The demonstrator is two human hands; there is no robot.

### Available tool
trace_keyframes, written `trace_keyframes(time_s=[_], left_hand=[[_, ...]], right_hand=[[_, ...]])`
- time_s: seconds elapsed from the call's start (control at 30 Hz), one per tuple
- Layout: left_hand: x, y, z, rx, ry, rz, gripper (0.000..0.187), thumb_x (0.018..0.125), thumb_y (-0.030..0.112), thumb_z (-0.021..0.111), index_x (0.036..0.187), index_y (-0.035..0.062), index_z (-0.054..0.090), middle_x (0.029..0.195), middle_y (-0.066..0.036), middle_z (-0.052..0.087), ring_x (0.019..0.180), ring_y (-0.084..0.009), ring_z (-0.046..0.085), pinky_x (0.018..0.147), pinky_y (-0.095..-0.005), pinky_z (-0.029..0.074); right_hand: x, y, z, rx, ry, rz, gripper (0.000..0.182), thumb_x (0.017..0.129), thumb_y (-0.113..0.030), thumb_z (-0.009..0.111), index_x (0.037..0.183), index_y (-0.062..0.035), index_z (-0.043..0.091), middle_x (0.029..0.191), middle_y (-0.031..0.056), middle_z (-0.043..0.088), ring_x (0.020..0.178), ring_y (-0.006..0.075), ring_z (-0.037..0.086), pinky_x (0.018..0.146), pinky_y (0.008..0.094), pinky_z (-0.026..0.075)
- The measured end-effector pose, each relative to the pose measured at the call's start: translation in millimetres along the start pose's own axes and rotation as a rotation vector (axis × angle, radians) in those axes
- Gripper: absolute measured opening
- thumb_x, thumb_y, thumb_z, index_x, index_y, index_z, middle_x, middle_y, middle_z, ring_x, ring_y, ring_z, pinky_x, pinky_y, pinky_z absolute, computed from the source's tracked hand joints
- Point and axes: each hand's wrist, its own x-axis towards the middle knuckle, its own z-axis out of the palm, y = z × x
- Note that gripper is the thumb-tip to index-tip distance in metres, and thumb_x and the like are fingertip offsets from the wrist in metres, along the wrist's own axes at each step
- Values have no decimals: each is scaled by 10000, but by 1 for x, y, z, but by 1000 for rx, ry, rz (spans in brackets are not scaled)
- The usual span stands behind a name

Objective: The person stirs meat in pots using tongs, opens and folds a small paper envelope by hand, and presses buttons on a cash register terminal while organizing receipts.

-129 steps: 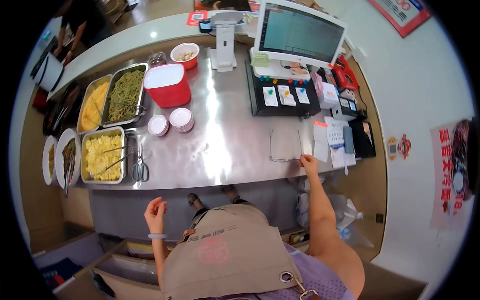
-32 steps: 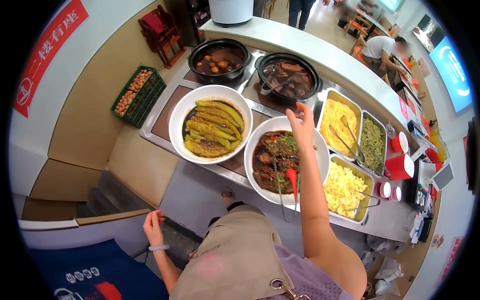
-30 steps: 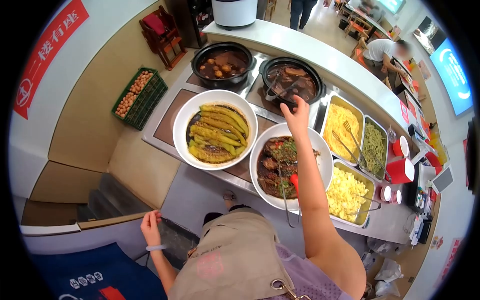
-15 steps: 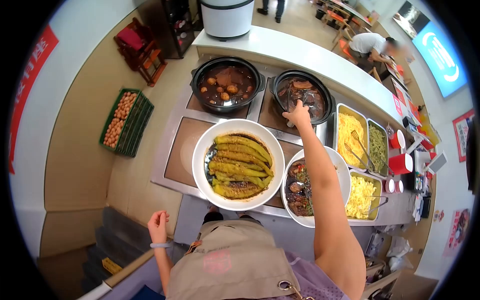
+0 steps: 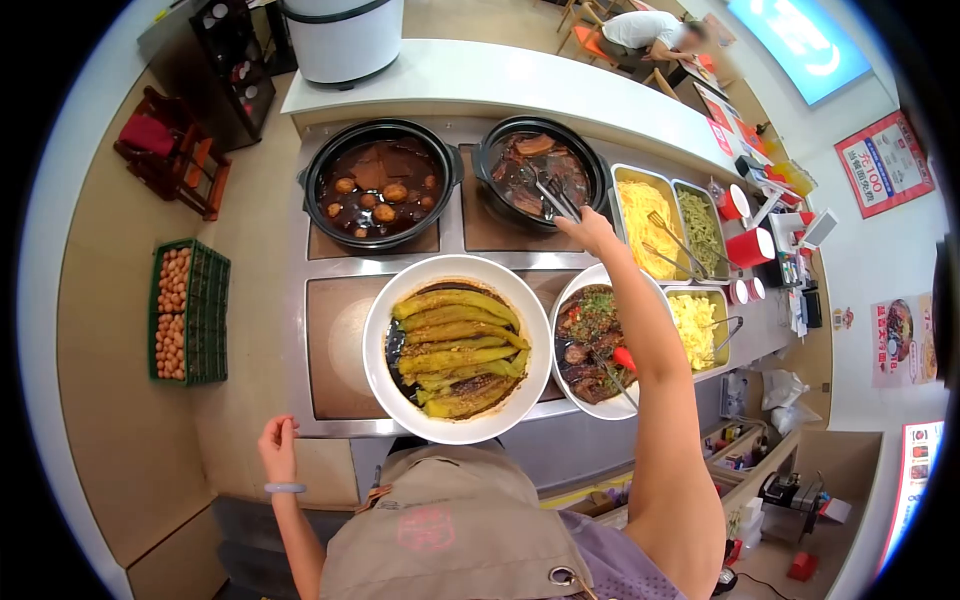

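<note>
My right hand (image 5: 592,232) is closed around a pair of metal tongs (image 5: 560,200). The tongs' tips reach over the right-hand black pot (image 5: 485,190), which has slabs of braised meat (image 5: 535,145) in dark sauce. Below my right forearm, a white dish (image 5: 597,412) of dark meat with chopped green and red toppings is partly covered. My left hand (image 5: 279,447) hangs at the counter's left front side, its fingers curled with nothing visible in them. Nearer to me stands a white bowl (image 5: 540,365) of long green peppers (image 5: 455,350) in sauce.
Another black pot (image 5: 308,205) holds eggs in dark broth. Metal trays of yellow noodle-like strips (image 5: 640,215), green strips (image 5: 700,225) and scrambled egg (image 5: 692,325) line the right. Egg crates (image 5: 215,310) stand on the floor at left. A white cooker (image 5: 345,45) sits on the ledge; beyond, a person sits.
The view has shifted, so the counter appears further left. My right hand has moved to the pot's lower right edge, and the tongs now show clearly above the meat. My left hand stays curled.
</note>
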Motion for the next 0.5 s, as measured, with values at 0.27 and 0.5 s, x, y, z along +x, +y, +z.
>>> trace_keyframes(time_s=[0.27, 0.5], left_hand=[[-23, 3, 31, -14, 34, -35, 138, 866, 89, 501, 916, -17, 576, 769, -58, 600, 644, -82, 518, 611, -207, 427], [-51, 4, 51, 56, 86, -85, 132, 868, 85, 500, 907, -16, 576, 758, -53, 599, 636, -75, 514, 602, -204, 425]], right_hand=[[57, 14, -19, -157, 201, -130, 504, 786, -488, 514, 998, -32, 531, 951, 205, 602, 893, 363, 574, 773, 432, 450], [112, -12, -22, -233, 199, -214, 398, 763, -383, 570, 1023, -81, 568, 990, 151, 601, 938, 308, 564, 789, 403, 450]])
